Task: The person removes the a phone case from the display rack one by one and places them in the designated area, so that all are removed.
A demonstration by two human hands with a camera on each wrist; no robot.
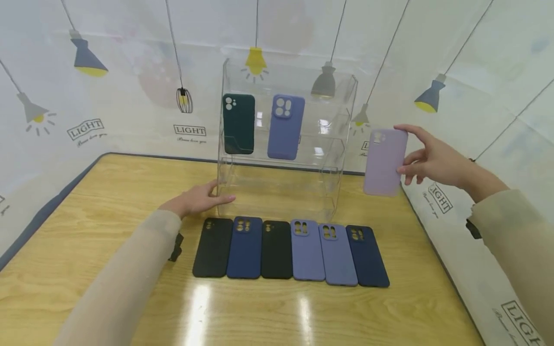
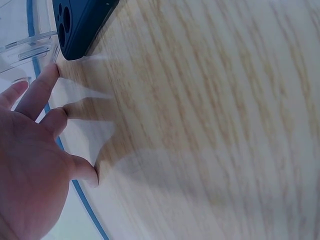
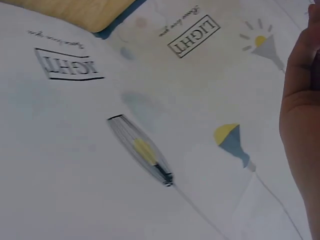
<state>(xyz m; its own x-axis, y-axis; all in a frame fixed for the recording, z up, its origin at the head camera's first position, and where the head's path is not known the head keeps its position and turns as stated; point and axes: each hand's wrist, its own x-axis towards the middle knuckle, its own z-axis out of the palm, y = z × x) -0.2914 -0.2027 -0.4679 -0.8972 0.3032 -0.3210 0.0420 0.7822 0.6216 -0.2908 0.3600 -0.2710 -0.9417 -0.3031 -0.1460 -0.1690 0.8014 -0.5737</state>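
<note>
Okay, nearest first: wood table [image 1: 242, 312], two bright glare streaks on its front part. Row of six phone cases on it, flat, side by side, camera cutouts at far end. Left to right: black case [image 1: 212, 250], blue case [image 1: 244, 250], second black case [image 1: 277, 252], two periwinkle cases [image 1: 308, 254], navy case [image 1: 369, 259].

Just behind the row: clear tiered stand [image 1: 285, 192]. Left hand [image 1: 199, 198] is at its lower left corner, fingers spread, nothing gripped; can't tell how firmly it touches the plastic. Right hand [image 1: 437, 161] pinches the lilac case [image 1: 383, 168] along its right edge, index finger at top corner, thumb lower down. Case is upright in the air, right of the stand, apart from it. Right wrist view gets only the hand's edge.

Up on the stand: dark green case [image 1: 239, 124] at left, periwinkle-blue case [image 1: 286, 127] mid, gap between. Behind: white wall covering [image 1: 143, 129] with lamp prints [image 1: 256, 60].
</note>
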